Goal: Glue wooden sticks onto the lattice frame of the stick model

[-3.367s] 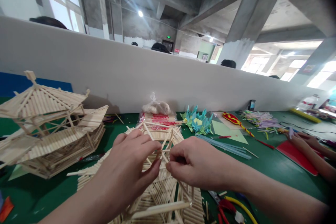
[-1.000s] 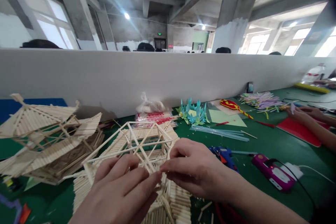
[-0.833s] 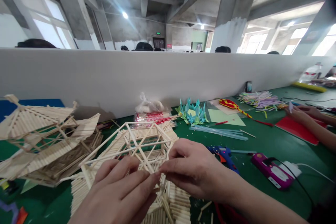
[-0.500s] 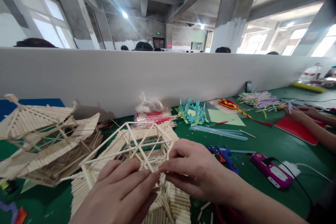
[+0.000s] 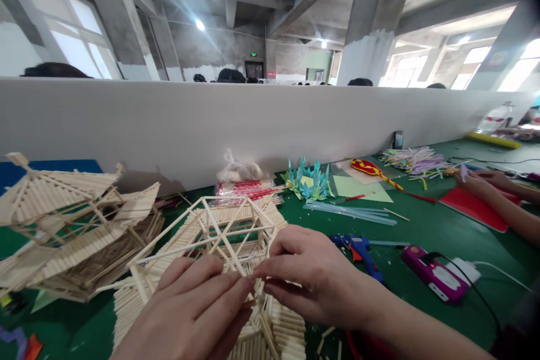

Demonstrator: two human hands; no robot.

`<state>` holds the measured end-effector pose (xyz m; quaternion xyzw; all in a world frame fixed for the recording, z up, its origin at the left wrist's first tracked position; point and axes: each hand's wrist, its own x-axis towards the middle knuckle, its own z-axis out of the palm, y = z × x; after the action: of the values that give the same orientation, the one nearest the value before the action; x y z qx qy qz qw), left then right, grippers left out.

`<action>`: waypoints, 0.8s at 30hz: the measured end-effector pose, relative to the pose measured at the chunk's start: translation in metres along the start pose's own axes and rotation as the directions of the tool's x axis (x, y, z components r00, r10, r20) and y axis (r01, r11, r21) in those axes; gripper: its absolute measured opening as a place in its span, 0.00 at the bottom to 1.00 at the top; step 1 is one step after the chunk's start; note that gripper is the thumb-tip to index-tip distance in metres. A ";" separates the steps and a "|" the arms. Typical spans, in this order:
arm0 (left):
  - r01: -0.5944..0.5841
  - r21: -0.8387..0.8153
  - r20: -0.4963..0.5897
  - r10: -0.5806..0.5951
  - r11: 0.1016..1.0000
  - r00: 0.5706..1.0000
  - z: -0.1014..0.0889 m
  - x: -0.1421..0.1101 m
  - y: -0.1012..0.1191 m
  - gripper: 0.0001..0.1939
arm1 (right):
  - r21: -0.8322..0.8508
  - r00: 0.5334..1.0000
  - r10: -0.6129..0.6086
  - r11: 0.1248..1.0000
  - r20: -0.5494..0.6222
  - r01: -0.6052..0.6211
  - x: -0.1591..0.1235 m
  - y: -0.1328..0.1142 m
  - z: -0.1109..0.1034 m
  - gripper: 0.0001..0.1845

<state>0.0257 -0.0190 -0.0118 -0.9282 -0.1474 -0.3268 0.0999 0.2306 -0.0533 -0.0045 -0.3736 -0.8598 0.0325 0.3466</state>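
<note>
A big concrete hall, beams overhead, and a long white partition (image 5: 270, 124) runs across the back of the green table (image 5: 422, 230). On the left sits a finished stick pagoda (image 5: 71, 230), roofs flared, leaning a little toward the camera. In the middle, right under the hands, is the stick roof frame (image 5: 223, 236), a flat-lying open lattice over slatted panels, its long spars fanning out from the centre toward the partition and the left.

Both hands meet at its near edge. The left hand (image 5: 194, 309) is loosely curled, fingers long and half closed, fingertips resting on the sticks at the joint. The right hand (image 5: 307, 281) is pinched, thumb against forefinger, on a thin stick there; the stick itself is mostly hidden by the fingers.

Behind the frame lies a clear packet of sticks (image 5: 248, 188) with red print, too small to read, and a knotted plastic bag (image 5: 238, 170) sits on top with something pale in it. Next along, a blue paper flower (image 5: 307, 180), then a green paper sheet (image 5: 363, 188) and a heap of pastel straws (image 5: 413, 160).

To the right of the hands, a blue glue gun (image 5: 358, 250) lies on the table, and just beyond it a pink gadget (image 5: 434, 280), red light on, cable attached. At the far right, another person's hand (image 5: 476, 184) rests near a red sheet (image 5: 476, 211).
</note>
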 end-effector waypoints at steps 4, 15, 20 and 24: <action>0.002 0.007 -0.030 -0.002 1.000 1.000 0.003 0.000 -0.001 0.11 | 0.001 1.000 0.001 1.000 -0.002 -0.001 0.000 0.001 0.001 0.10; -0.006 0.014 -0.041 0.006 1.000 0.999 0.003 -0.005 0.002 0.11 | 0.003 1.000 -0.002 1.000 -0.005 0.002 -0.001 0.000 0.003 0.10; 0.015 -0.006 -0.064 -0.016 1.000 0.998 0.004 -0.007 0.002 0.11 | 0.001 1.000 -0.003 1.000 -0.012 0.003 -0.001 0.002 0.002 0.10; 0.015 -0.008 -0.044 -0.015 1.000 0.999 0.005 -0.006 0.002 0.12 | -0.003 1.000 0.001 1.000 -0.007 -0.001 -0.001 -0.001 0.002 0.10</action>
<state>0.0249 -0.0202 -0.0200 -0.9200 -0.1507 -0.3485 0.0969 0.2297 -0.0544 -0.0065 -0.3747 -0.8583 0.0302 0.3492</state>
